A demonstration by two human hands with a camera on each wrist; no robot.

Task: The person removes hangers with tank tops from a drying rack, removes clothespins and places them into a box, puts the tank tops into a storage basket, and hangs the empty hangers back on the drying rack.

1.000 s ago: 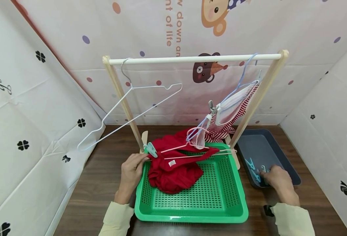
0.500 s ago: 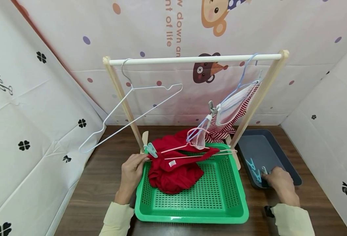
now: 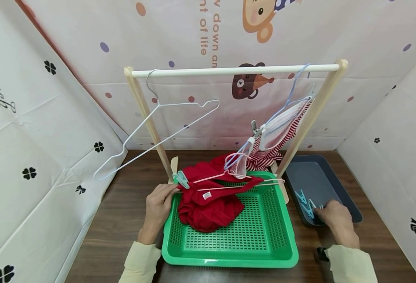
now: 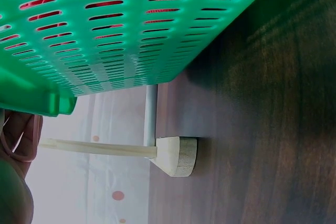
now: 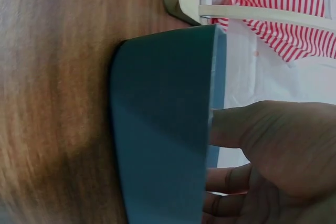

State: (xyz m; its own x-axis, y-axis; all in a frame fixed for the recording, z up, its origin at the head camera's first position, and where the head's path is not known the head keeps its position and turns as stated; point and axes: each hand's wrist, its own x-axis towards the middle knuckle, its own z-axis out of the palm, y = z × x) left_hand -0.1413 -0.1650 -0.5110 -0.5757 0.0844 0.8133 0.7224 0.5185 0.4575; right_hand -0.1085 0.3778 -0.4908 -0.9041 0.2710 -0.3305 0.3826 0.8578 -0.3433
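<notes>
My left hand (image 3: 158,206) is at the left rim of the green basket (image 3: 229,262), pinching the end of a pink clothes hanger (image 4: 34,139). A red garment (image 3: 211,212) lies over that hanger and partly inside the basket. A light teal clothespin (image 3: 182,179) clips the garment near my left fingertips. To the right, my right hand (image 3: 335,220) reaches into a dark grey tray (image 3: 310,167), its fingertips at several blue clothespins (image 3: 305,202). In the right wrist view, the tray's wall hides those fingertips, so I cannot tell whether they pinch a pin.
A wooden rack (image 3: 215,72) with a white bar stands behind the basket. From its left part hangs a bare white hanger (image 3: 183,104). On the right, a blue hanger (image 3: 289,98) carries a red-striped garment (image 3: 285,137), with a grey clip (image 3: 255,129) on it.
At my right fingertips, a clothespin has turned and shifted slightly within the tray. My left hand, the pink hanger and the red garment stay where they were.
</notes>
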